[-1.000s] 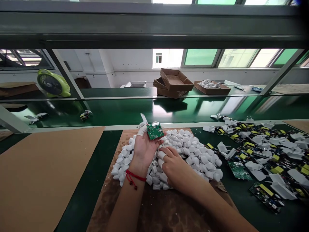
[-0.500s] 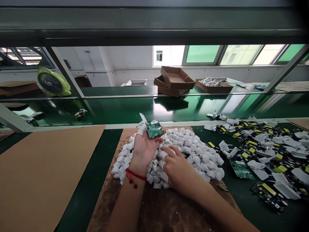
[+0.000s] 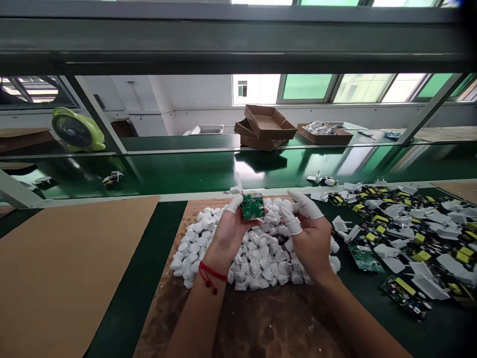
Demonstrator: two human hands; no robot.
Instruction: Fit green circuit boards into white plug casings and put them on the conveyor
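Observation:
My left hand, a white finger cot on its thumb and a red cord round the wrist, holds up a green circuit board by its edge. A thin white piece stands up behind the board and seems joined to it. To the right, my right hand is raised with white-covered thumb and fingers drawn together. Anything in that pinch blends with the white finger cots. Below both hands spreads a pile of small white caps on a brown board.
Circuit boards with white plug housings lie heaped at the right. A cardboard sheet covers the left. Beyond the ledge runs a green belt, with brown trays, a box of white parts and a green fan behind it.
My right hand has risen from the pile of caps and moved right, near the board. My left hand has turned and shifted slightly right with the circuit board. The view has tilted a little.

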